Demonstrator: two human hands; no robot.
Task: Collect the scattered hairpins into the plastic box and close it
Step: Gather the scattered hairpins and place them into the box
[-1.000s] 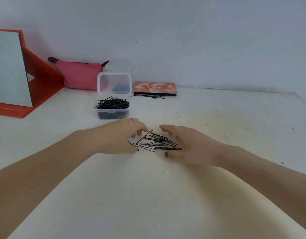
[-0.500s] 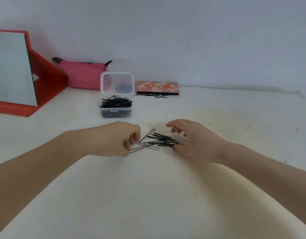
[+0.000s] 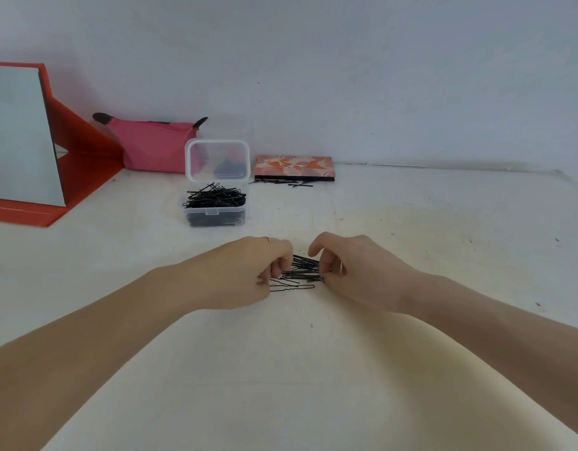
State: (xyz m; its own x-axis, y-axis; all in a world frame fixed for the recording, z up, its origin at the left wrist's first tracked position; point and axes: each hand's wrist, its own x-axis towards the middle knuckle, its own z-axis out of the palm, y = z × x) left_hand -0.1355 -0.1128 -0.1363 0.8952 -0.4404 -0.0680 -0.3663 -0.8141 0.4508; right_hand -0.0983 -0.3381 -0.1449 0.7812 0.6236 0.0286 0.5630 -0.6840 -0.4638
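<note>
Both hands have drawn in from either side since a second ago, and the loose spread of hairpins (image 3: 299, 271) on the tabletop (image 3: 444, 222) is now squeezed into a tight dark bundle between them. Left hand (image 3: 248, 271): fingers curled down, tips closing on the left ends of the bundle. Right hand (image 3: 349, 265): fingers likewise curled, pinching the right ends. One pin lies flat just in front of the bundle, seemingly outside the grip, though whether the left fingertips touch it I cannot tell. Plastic box (image 3: 215, 209) stands open behind the hands, already heaped with pins, its clear lid (image 3: 217, 161) upright at the back. More stray pins (image 3: 282, 182) lie along the front edge of the patterned case (image 3: 294, 167), well apart from the hands. Reading: gathering is done for this cluster, lift and drop into the box looks next; the far pins remain, lid not yet closed. Risk: the heap sits above the rim, so closing may need pressing down
</note>
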